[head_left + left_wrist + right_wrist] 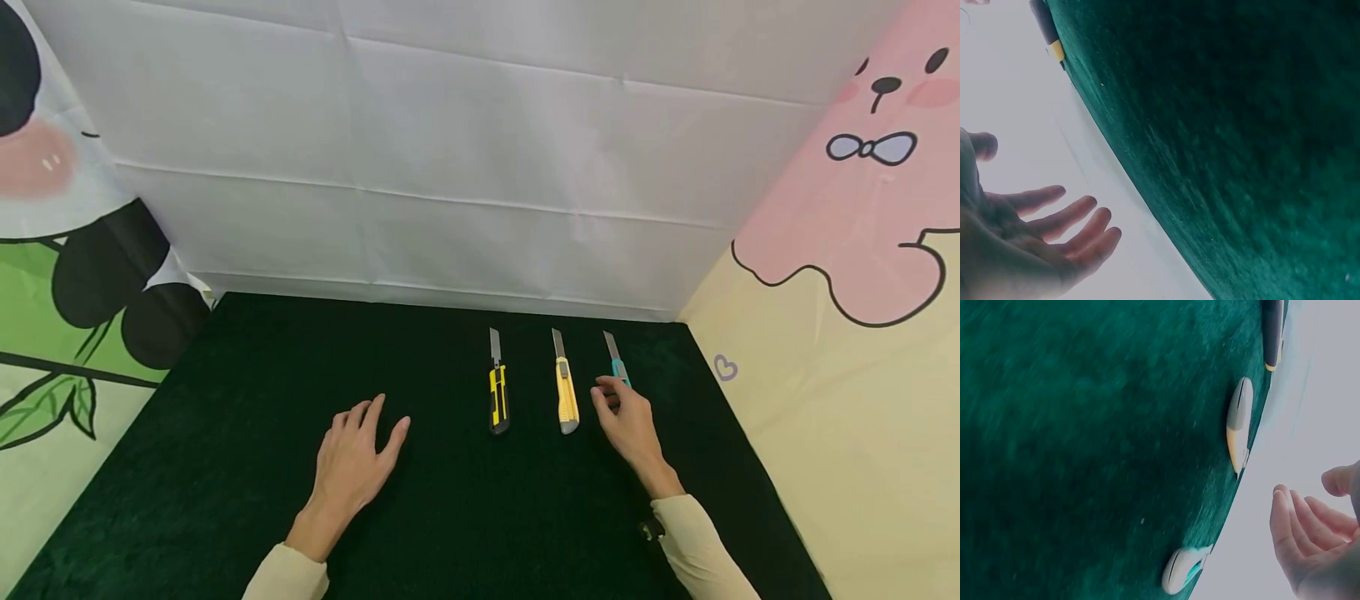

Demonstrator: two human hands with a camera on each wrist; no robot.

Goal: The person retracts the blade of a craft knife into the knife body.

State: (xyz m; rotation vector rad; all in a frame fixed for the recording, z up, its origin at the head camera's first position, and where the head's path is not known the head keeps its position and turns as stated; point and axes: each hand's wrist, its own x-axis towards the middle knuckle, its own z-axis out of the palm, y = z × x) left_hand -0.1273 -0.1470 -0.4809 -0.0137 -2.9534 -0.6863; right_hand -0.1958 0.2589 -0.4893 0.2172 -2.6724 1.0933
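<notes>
Three utility knives lie in a row on the dark green cloth, blades extended and pointing away from me. Leftmost is a black-and-yellow utility knife [498, 400], then a pale yellow utility knife [567, 396], then a teal utility knife [617, 367]. My right hand [628, 422] hovers over the teal knife's handle, hiding most of it in the head view. The right wrist view shows those fingers [1316, 525] loosely bent, apart from the knives and holding nothing. To the left of the row, my left hand [352, 458] is above the cloth with fingers spread, empty.
The green cloth [225, 467] covers the table up to a white creased backdrop [465, 150]. A panda-print sheet [45, 275] hangs on the left, and a sheet with a pink bear [862, 192] on the right.
</notes>
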